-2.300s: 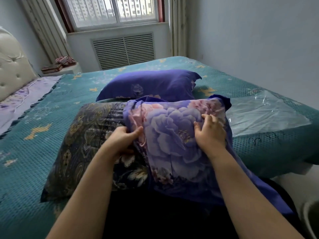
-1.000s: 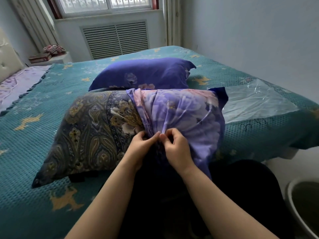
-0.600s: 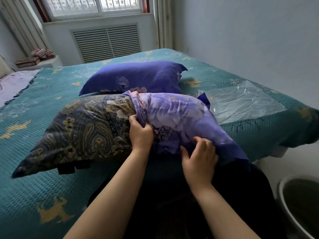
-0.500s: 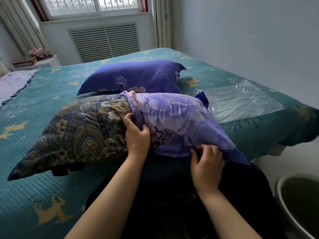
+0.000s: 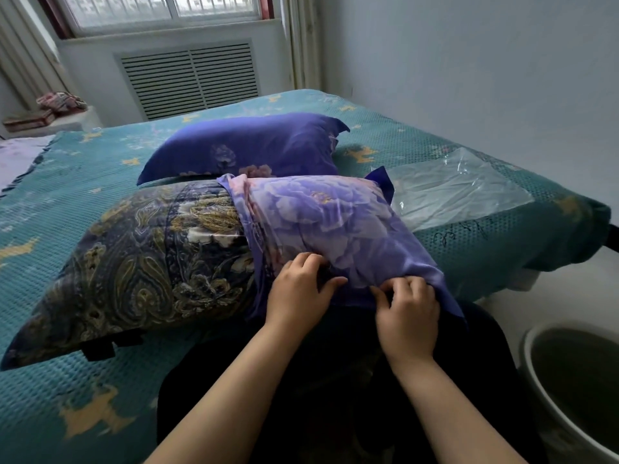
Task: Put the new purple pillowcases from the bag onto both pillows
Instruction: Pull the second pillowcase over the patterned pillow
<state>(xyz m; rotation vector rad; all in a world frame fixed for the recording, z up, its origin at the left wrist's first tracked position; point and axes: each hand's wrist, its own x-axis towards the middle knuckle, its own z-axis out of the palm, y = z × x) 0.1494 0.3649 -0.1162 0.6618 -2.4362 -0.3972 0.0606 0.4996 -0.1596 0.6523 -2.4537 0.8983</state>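
A dark paisley pillow [image 5: 134,262] lies across the near side of the bed. A purple flowered pillowcase [image 5: 328,222] covers its right half only. My left hand [image 5: 298,296] grips the pillowcase's near lower edge, fingers curled into the cloth. Just to its right, my right hand [image 5: 407,313] pinches the same edge near the corner. Behind them lies a second pillow [image 5: 248,149], fully in a purple pillowcase. A flat clear plastic bag [image 5: 459,189] rests on the bed to the right.
The teal bedspread [image 5: 67,396] covers the bed. A round basin [image 5: 576,390] stands on the floor at the lower right. The wall runs along the right. A window and a radiator grille [image 5: 191,78] are at the back; a nightstand [image 5: 47,118] is far left.
My left hand slid right from the pillowcase's bunched opening to its near lower edge. The right hand stays on that edge near the corner. The pillow has barely moved.
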